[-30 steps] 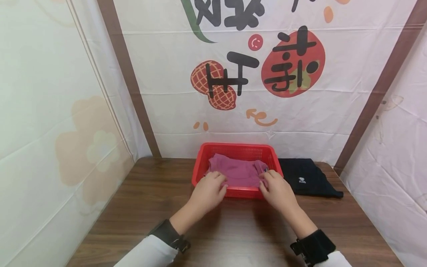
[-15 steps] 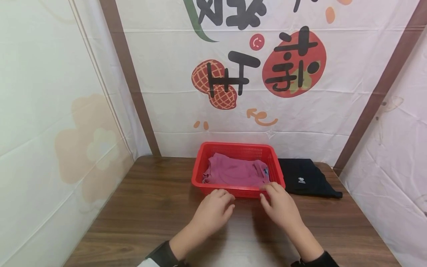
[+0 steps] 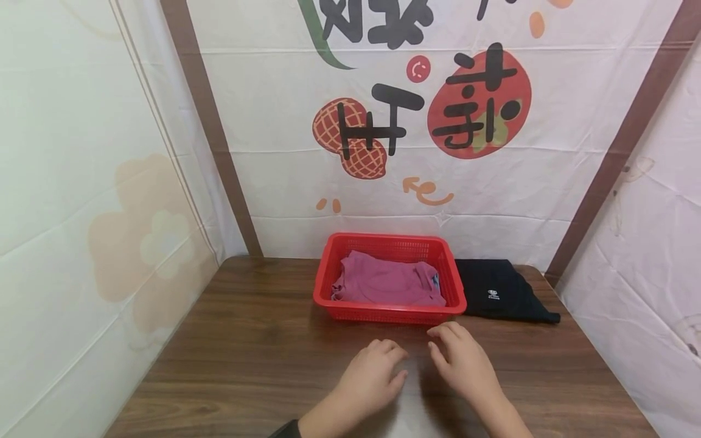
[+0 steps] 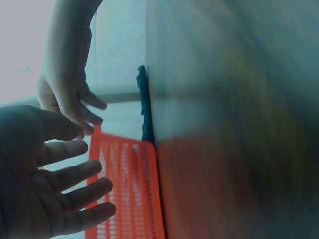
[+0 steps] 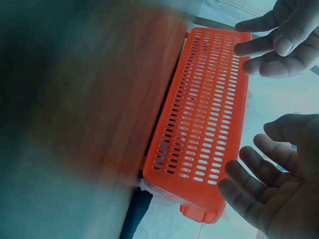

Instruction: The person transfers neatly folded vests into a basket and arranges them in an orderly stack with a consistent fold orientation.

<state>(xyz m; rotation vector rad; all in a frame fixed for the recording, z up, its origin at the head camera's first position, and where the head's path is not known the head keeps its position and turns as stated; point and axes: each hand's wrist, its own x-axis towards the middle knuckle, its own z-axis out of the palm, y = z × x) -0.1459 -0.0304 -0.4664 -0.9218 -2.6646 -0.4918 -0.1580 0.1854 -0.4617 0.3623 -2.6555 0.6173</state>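
Observation:
A red plastic basket (image 3: 390,314) stands at the back of the table, with a folded purplish-pink garment (image 3: 389,281) lying inside it. My left hand (image 3: 368,380) hovers in front of the basket, fingers loosely bent and holding nothing. To its right, my right hand (image 3: 465,365) is also empty, its fingertips a little short of the basket's front wall. In the left wrist view the left hand (image 4: 55,179) has its fingers spread beside the basket (image 4: 127,184). The right wrist view has the right hand (image 5: 279,179) relaxed near the basket's slotted side (image 5: 199,104).
A folded black garment (image 3: 493,292) with a small white print lies on the table right of the basket. The brown wooden table (image 3: 246,353) runs back to a white printed cloth wall (image 3: 285,182), and more cloth hangs at both sides.
Both hands have drawn back from the garment and the basket's front rim toward the near side of the table; the left has also shifted right. The pink garment stays in the basket.

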